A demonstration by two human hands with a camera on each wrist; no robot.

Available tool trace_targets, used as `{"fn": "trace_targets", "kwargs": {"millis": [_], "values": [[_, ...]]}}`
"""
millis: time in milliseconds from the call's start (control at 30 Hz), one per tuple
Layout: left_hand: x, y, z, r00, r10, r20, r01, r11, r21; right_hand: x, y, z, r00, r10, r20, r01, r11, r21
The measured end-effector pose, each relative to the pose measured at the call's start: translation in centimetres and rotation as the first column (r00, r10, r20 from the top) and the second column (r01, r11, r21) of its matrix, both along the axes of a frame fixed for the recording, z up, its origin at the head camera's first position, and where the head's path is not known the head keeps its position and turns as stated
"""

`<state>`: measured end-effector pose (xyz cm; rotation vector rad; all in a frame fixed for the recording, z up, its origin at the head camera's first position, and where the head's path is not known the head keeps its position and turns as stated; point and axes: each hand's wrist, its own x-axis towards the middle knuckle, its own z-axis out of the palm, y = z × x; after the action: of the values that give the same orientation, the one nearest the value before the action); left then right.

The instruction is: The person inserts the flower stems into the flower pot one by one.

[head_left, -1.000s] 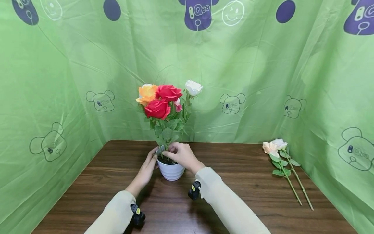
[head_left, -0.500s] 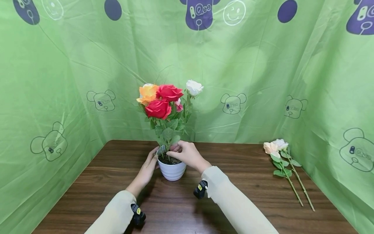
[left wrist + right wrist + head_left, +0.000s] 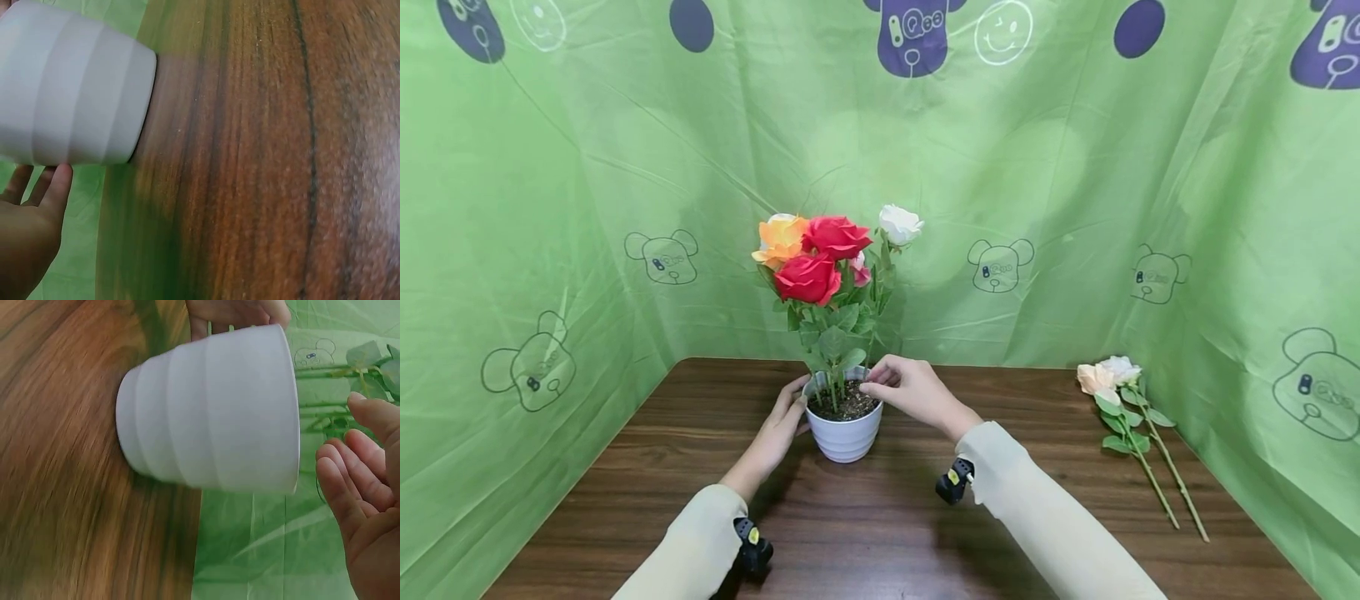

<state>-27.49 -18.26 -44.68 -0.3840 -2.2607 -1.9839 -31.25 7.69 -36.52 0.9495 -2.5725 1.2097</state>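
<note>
A white ribbed flower pot (image 3: pixel 844 437) stands upright on the table, holding soil and several artificial roses. Two red roses (image 3: pixel 808 278), an orange rose (image 3: pixel 781 240) and a white rose (image 3: pixel 900 225) show at the top; green stems (image 3: pixel 833 390) rise from the left part of the soil. My left hand (image 3: pixel 780 429) rests its fingers on the pot's left side, the fingers fairly straight in the left wrist view. My right hand (image 3: pixel 921 395) hovers at the pot's right rim; in the right wrist view thumb and fingertips are apart, with nothing between them.
Two loose roses lie at the table's right side, a peach rose (image 3: pixel 1096 379) and a white-pink rose (image 3: pixel 1122 370), stems pointing toward the front. Green printed cloth (image 3: pixel 1037 192) encloses the dark wooden table (image 3: pixel 865 533) at the back and both sides.
My right hand has moved right, from among the stems to the pot's right rim, uncovering stems and soil. The left hand stays against the pot.
</note>
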Motion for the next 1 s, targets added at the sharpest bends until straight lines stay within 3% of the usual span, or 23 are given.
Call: {"fn": "trace_targets", "kwargs": {"millis": [667, 833, 1000], "values": [[-0.2, -0.2, -0.1, 1.0, 0.009, -0.015, -0.009, 1.0, -0.015, 0.4, 9.4, -1.7, 0.996, -0.089, -0.008, 0.089, 0.993, 0.079], [-0.2, -0.3, 0.0, 1.0, 0.008, -0.017, -0.008, 1.0, -0.005, 0.6, 12.8, -2.5, 0.994, -0.105, -0.016, 0.106, 0.988, 0.113], [-0.3, -0.3, -0.1, 1.0, 0.001, -0.011, -0.001, 1.0, -0.008, 1.1, 16.9, -3.7, 0.982, -0.185, -0.024, 0.187, 0.973, 0.134]]}}
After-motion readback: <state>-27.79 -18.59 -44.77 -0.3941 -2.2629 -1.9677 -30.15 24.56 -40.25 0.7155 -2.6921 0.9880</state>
